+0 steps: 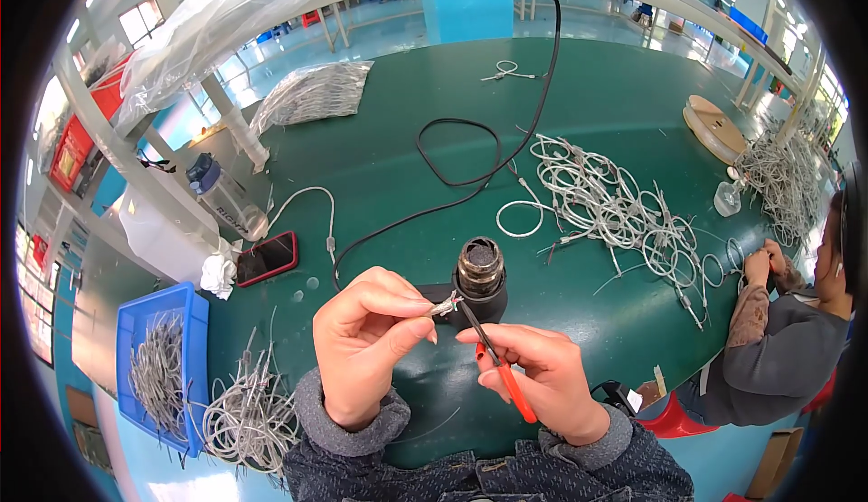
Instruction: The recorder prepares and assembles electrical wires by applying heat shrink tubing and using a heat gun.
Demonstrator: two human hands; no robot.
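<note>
Between thumb and fingertips, my left hand [371, 335] pinches a short silvery cable end [446, 306] with fine loose strands. My right hand [547, 371] grips a slim plier-like tool with red handles [515, 393] and thin dark jaws. The tips of those jaws meet or nearly meet the strands, just right of my left fingertips. Right behind both hands stands a heat gun [481, 271], its metal nozzle pointing up. My palm and fingers hide part of the tool's handles and of the cable.
A cable pile [615, 199] lies at right, near a co-worker [768, 321] handling cables. At left are a phone [268, 259], a bottle [226, 196], a blue bin [163, 366] of cable pieces and a coiled bundle [249, 416]. A black power cord [493, 167] crosses the green table [398, 95].
</note>
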